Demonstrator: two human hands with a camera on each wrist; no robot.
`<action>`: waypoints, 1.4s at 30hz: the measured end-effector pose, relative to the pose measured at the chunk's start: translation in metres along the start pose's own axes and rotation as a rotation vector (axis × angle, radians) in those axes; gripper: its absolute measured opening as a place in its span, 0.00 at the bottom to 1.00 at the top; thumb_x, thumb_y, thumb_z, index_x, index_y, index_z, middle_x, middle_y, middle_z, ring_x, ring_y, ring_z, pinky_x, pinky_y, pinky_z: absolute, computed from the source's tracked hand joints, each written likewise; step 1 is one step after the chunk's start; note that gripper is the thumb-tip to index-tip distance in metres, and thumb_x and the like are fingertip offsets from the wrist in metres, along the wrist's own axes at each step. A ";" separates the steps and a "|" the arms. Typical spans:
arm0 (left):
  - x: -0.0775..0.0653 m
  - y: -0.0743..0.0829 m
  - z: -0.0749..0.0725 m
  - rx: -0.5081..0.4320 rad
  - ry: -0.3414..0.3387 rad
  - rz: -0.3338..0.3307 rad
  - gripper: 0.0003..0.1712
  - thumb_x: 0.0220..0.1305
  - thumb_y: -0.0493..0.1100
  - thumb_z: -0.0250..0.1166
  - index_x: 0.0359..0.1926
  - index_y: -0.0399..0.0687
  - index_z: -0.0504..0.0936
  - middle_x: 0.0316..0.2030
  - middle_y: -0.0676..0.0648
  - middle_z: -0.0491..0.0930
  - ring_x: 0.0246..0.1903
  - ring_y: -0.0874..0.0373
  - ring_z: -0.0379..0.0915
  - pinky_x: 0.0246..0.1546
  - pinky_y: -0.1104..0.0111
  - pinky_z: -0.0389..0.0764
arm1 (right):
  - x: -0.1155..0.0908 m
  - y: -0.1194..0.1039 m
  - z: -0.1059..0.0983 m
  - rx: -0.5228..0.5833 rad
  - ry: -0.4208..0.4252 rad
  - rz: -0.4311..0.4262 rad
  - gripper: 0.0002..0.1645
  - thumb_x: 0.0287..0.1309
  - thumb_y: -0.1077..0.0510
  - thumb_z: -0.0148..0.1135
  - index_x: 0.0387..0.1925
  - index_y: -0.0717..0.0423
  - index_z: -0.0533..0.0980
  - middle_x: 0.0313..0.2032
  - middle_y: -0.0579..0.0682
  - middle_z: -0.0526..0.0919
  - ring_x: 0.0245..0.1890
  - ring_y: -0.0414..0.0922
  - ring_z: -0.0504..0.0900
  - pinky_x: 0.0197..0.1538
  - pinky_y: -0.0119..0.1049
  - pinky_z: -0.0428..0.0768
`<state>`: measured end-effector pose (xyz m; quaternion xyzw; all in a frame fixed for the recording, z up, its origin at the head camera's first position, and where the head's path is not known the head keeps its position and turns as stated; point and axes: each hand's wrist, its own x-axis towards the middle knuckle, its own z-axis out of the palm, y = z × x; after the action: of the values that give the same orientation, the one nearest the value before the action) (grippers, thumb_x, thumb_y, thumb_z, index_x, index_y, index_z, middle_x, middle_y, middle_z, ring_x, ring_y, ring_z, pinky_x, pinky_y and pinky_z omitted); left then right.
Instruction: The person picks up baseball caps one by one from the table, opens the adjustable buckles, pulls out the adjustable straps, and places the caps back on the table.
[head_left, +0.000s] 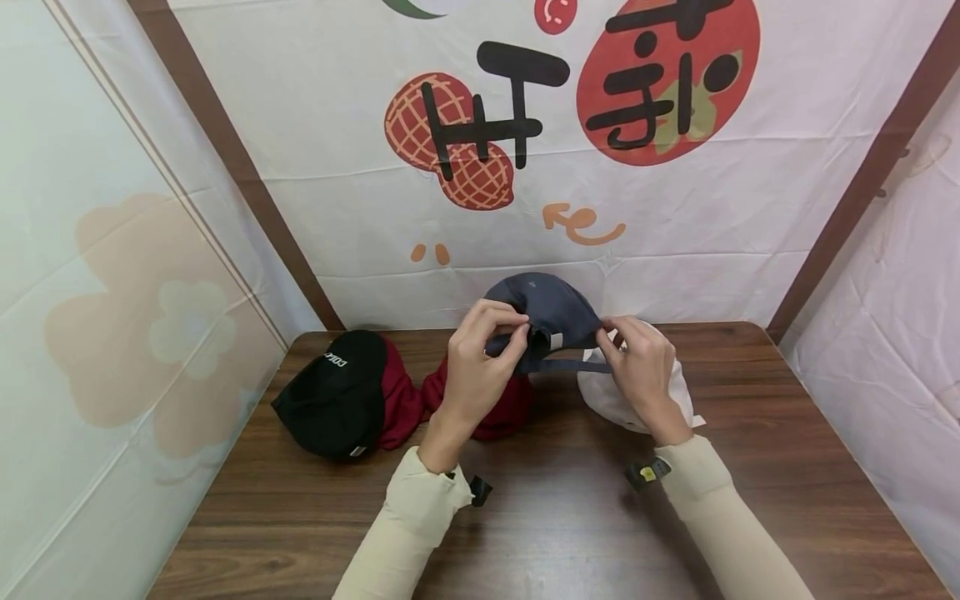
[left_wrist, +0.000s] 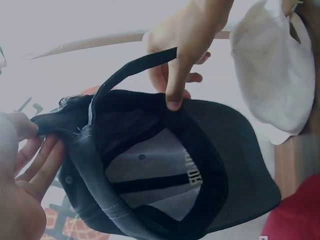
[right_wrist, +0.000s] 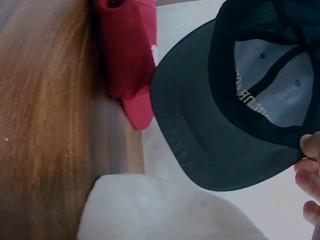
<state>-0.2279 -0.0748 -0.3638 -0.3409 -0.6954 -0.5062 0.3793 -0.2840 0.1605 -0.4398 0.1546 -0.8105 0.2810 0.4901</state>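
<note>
Both hands hold a dark blue baseball cap above the back of the table. The left hand pinches the cap's rear edge near its adjustable strap, whose free end sticks out loose. At the cap's rim beside the brim, the right hand grips with thumb and fingers. The left wrist view looks into the cap's hollow, where pale panels, dark seam tape and reversed lettering show. Behind the right hand lies a white cap; a dark red cap sits below the left hand.
On the left of the wooden table lies a black cap with white lettering, against dark red fabric; whether that is a separate cap, I cannot tell. A printed white cloth hangs behind the table, with more cloth at both sides.
</note>
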 end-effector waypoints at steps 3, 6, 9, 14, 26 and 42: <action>-0.004 -0.003 0.004 0.003 -0.027 -0.019 0.04 0.64 0.35 0.64 0.39 0.40 0.83 0.39 0.44 0.79 0.38 0.57 0.79 0.45 0.69 0.84 | -0.003 0.004 0.004 -0.006 0.006 0.008 0.05 0.55 0.58 0.68 0.34 0.53 0.86 0.26 0.49 0.86 0.21 0.46 0.81 0.25 0.39 0.70; -0.008 -0.005 0.008 0.015 -0.048 -0.026 0.04 0.64 0.35 0.64 0.39 0.41 0.83 0.39 0.45 0.79 0.39 0.57 0.79 0.45 0.69 0.83 | -0.007 0.009 0.007 -0.016 0.017 0.014 0.05 0.55 0.58 0.68 0.34 0.53 0.86 0.26 0.48 0.86 0.21 0.45 0.81 0.25 0.39 0.70; -0.011 -0.005 0.011 0.027 -0.063 -0.016 0.04 0.63 0.34 0.64 0.39 0.42 0.84 0.38 0.45 0.79 0.39 0.57 0.78 0.44 0.69 0.83 | -0.011 0.014 0.008 -0.024 0.025 0.026 0.05 0.56 0.58 0.67 0.34 0.53 0.86 0.27 0.48 0.86 0.21 0.45 0.80 0.24 0.40 0.72; -0.017 -0.008 0.017 0.044 -0.106 -0.010 0.05 0.62 0.33 0.65 0.39 0.43 0.84 0.38 0.47 0.79 0.40 0.57 0.77 0.42 0.69 0.82 | -0.018 0.023 0.010 -0.062 0.031 0.041 0.04 0.54 0.58 0.69 0.33 0.52 0.85 0.29 0.48 0.87 0.22 0.44 0.81 0.23 0.40 0.73; -0.040 -0.025 0.040 0.070 -0.253 -0.073 0.03 0.62 0.35 0.65 0.38 0.44 0.84 0.38 0.51 0.78 0.38 0.64 0.76 0.41 0.73 0.81 | -0.031 0.045 0.005 -0.216 -0.044 0.149 0.08 0.53 0.52 0.73 0.36 0.47 0.86 0.35 0.45 0.89 0.22 0.48 0.83 0.19 0.46 0.72; -0.079 -0.042 0.073 0.179 -0.544 -0.278 0.04 0.65 0.40 0.64 0.40 0.52 0.83 0.37 0.58 0.76 0.35 0.71 0.73 0.39 0.78 0.79 | -0.042 0.070 -0.004 -0.334 -0.483 0.370 0.13 0.60 0.62 0.58 0.41 0.49 0.85 0.34 0.56 0.88 0.24 0.56 0.82 0.19 0.48 0.72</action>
<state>-0.2394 -0.0227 -0.4663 -0.3307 -0.8531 -0.3803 0.1348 -0.2983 0.2170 -0.4965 -0.0152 -0.9522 0.1838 0.2437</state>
